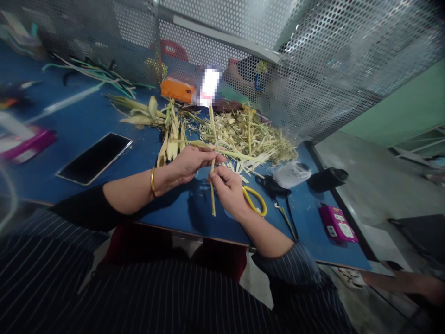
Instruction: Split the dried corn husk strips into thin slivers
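My left hand is closed around a pale green leaf strip that runs off to the right over the blue table. A gold bangle sits on that wrist. My right hand pinches a second, upright leaf strip that crosses the first one between my two hands. Its lower end hangs below my fingers. Both hands are held just above the table, close together.
A heap of leaf scraps lies behind the hands, with longer leaves to its left. Yellow-handled scissors lie by my right wrist. A black phone, a pink box, an orange pouch and a perforated metal screen surround the work area.
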The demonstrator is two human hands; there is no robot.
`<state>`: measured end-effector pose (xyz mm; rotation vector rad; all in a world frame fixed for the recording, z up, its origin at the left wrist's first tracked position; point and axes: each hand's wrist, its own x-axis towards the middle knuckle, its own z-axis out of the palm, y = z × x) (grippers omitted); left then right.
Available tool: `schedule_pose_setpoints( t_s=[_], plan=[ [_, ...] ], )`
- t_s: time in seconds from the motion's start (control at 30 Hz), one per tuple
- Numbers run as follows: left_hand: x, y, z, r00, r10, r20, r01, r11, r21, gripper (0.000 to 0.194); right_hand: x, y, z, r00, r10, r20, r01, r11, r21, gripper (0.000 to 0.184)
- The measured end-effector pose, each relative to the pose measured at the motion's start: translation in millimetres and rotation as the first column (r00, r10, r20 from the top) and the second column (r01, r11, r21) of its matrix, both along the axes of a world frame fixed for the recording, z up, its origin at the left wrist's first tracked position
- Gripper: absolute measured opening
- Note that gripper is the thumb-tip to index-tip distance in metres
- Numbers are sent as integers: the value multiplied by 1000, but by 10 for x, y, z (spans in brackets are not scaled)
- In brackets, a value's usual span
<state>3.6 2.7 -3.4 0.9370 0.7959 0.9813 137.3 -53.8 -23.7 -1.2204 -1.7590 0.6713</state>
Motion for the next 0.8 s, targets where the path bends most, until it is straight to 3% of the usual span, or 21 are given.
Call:
schedule_pose_setpoints(
  t_s=[0.13, 0.2, 0.27, 0.33, 0.4, 0.57, 0.67, 0.8],
  plan=[
    [-15, 6, 38, 999, -11, -38, 11, 1000, 17, 10, -1, -24, -5, 995, 7, 99, -15, 997, 78, 27],
    [-37, 32, 57, 999, -22, -41, 23, 999, 29, 8, 38, -32, 26, 981, -27, 191, -8, 984, 177, 28],
    [-63, 58, 79, 997, -56, -47, 58, 998, 34, 7, 111, -19, 79, 948, -166, 273, 65, 937, 344, 25],
    [-87, 70, 102, 993, -98, -71, 101, 994, 42, 8, 206, 26, 132, 878, -370, 305, 181, 845, 502, 21],
    [-103, 63, 126, 987, -130, -98, 134, 990, 36, 8, 297, 97, 157, 809, -477, 342, 239, 800, 551, 23],
    [-100, 20, 123, 978, -91, -186, 106, 992, 71, 20, 356, 206, 89, 850, -301, 432, 137, 918, 371, 24],
    [-87, 32, 57, 962, -3, -273, 43, 989, 141, 25, 298, 171, 56, 844, -280, 458, 103, 922, 373, 24],
    [-87, 63, -6, 914, 70, -399, 58, 952, 300, 24, 236, 110, 65, 832, -260, 491, 72, 926, 370, 23]
  ],
)
